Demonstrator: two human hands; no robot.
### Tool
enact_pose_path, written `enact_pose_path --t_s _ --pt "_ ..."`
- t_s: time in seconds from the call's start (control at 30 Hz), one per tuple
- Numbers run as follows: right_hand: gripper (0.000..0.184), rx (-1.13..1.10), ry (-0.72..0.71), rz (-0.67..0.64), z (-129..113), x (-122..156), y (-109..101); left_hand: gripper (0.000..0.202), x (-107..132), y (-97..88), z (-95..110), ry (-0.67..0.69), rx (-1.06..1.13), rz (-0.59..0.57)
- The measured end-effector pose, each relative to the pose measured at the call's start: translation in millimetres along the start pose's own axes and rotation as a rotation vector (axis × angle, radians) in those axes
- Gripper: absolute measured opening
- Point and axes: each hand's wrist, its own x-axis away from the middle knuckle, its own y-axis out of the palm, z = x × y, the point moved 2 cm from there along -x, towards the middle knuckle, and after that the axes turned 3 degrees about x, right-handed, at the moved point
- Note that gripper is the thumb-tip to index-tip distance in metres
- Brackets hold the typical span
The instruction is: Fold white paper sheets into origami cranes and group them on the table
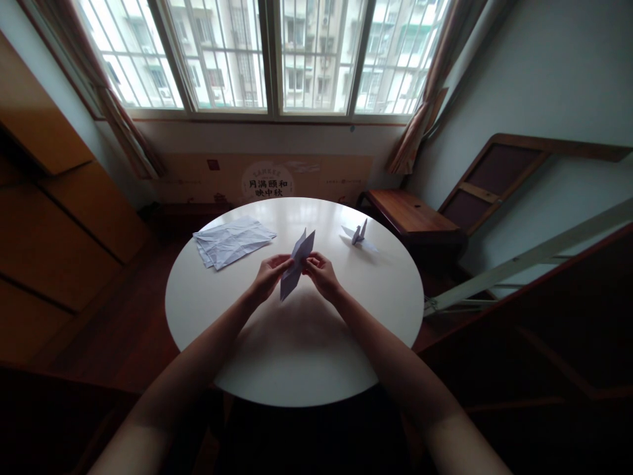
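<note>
Between my two hands, just above the middle of the round white table [297, 369], is a piece of folded paper [298, 260] with pointed upper and lower ends. My left hand [271, 274] pinches its left side between thumb and fingers. On the other side, my right hand [320, 272] grips the right edge in the same way. Part of the paper's inner folds is hidden by the fingers. A finished paper crane [359, 235] stands to the right, apart from my hands, with its wings spread.
Creased white paper sheets [232, 241] lie stacked at the table's left. Behind the table are a printed panel [198, 173] and a barred window [227, 59]. A low wooden stool-like piece [410, 210] stands at the right rear, and wooden cabinets [44, 224] line the left.
</note>
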Motion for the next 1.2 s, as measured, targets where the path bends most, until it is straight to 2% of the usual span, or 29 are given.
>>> enact_pose_path --t_s 0.3,0.5,0.63,0.8,1.1,1.2 --pt "0.043 -0.013 -0.012 0.018 5.5 -2.7 -2.9 0.038 1.9 0.4 0.1 -0.019 -0.015 -0.072" --pt "0.042 0.012 -0.042 0.019 5.0 -3.1 -3.3 0.045 -0.2 -3.9 -3.0 -0.034 -0.029 0.027" --pt "0.041 0.062 -0.068 0.036 2.6 -2.1 -2.9 0.044 1.9 0.9 -1.7 -0.043 -0.045 -0.031" --pt "0.046 0.130 -0.096 0.093 0.2 -0.3 -3.2 0.039 4.2 2.8 -2.2 -0.133 -0.011 -0.056" --pt "0.036 0.229 -0.138 0.038 -4.1 2.1 2.3 0.045 -0.7 -5.8 -6.4 -0.123 0.014 0.075" --pt "0.034 0.232 -0.152 -0.009 -4.6 3.3 4.5 0.045 -3.2 -7.6 -7.8 -0.150 0.086 0.070"
